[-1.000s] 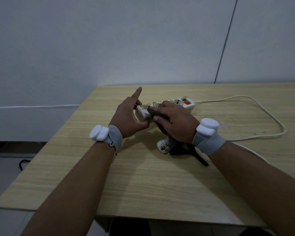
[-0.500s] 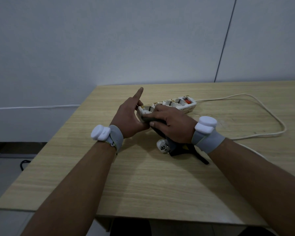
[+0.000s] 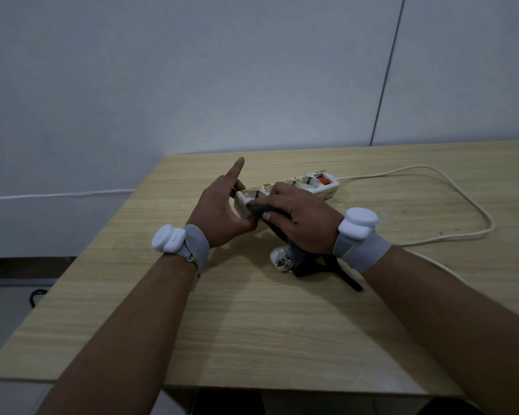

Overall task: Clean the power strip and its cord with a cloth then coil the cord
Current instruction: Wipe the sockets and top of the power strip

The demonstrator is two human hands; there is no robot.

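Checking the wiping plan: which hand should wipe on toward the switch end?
Right. The right hand already grips the cloth on the power strip; the left hand steadies its near end.

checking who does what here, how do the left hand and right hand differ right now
The left hand steadies the near end of the power strip, thumb against its side; the right hand lies over the strip's top. The left holds no cloth; the right has its grip on a dark cloth. The left forefinger points up; the right fingers curl down. Both wear grey wristbands.
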